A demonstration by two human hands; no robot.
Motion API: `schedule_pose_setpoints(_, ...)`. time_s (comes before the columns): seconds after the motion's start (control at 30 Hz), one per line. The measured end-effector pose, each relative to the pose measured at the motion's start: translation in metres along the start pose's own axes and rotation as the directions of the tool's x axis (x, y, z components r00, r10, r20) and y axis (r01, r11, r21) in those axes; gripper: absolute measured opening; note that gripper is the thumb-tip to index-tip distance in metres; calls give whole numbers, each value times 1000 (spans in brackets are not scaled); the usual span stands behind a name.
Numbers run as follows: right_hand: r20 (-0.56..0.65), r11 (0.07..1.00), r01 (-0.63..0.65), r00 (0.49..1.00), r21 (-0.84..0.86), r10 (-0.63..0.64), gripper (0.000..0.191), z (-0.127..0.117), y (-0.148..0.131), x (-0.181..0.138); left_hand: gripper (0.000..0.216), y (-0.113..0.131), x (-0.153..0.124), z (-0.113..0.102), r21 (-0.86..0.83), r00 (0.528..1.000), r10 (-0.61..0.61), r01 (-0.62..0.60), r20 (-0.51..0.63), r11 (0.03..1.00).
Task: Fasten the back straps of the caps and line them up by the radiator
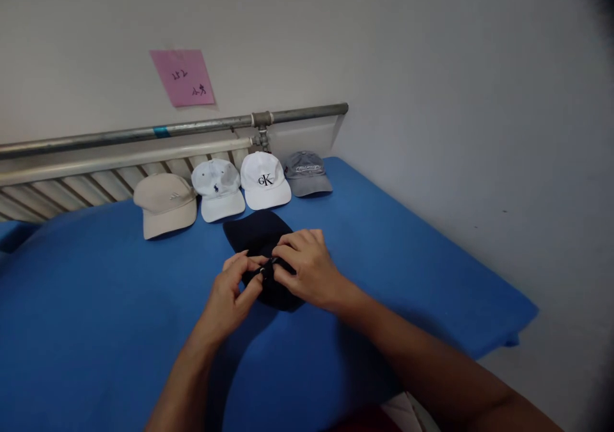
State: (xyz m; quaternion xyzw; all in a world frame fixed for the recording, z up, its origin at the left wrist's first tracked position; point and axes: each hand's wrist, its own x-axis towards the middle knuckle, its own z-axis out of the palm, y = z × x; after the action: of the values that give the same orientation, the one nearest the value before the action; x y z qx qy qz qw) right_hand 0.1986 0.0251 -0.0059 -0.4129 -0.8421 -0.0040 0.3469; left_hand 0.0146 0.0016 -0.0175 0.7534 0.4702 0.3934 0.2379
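Note:
A dark navy cap (pixel 256 233) lies on the blue cloth surface (pixel 96 304), brim pointing away from me. My left hand (pixel 230 294) pinches the strap at the cap's near edge. My right hand (pixel 307 269) rests on the cap and pinches the same strap from the right. A small metal buckle shows between the fingertips of both hands.
Several caps stand in a row at the back: a beige cap (pixel 165 205), a white cap with a small logo (pixel 218 189), a white cap with black letters (pixel 265 179), a grey cap (pixel 306 173). Behind run a metal pipe (pixel 144 132) and a wall with a pink note (pixel 183 77).

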Motion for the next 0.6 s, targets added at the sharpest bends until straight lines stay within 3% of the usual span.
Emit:
schedule_pose_setpoints(0.2,99,994,-7,995,112,-4,17,7,-1,-1,7,2,-1,1,11,999,47,-47,-2,999)
schedule_pose_setpoints(0.33,66,960,-61,997,275,44,29,7,8,-1,11,1,0,-5,-72,999,-25,27,21,997)
schedule_pose_setpoints(0.47,-121,949,122,989,289,-90,29,1,8,-2,20,-2,1,-8,-109,989,-135,140,52,984)
schedule_pose_setpoints(0.6,-136,952,236,968,193,-212,14,2,1,-2,20,-4,1,-7,-146,987,-146,154,61,977)
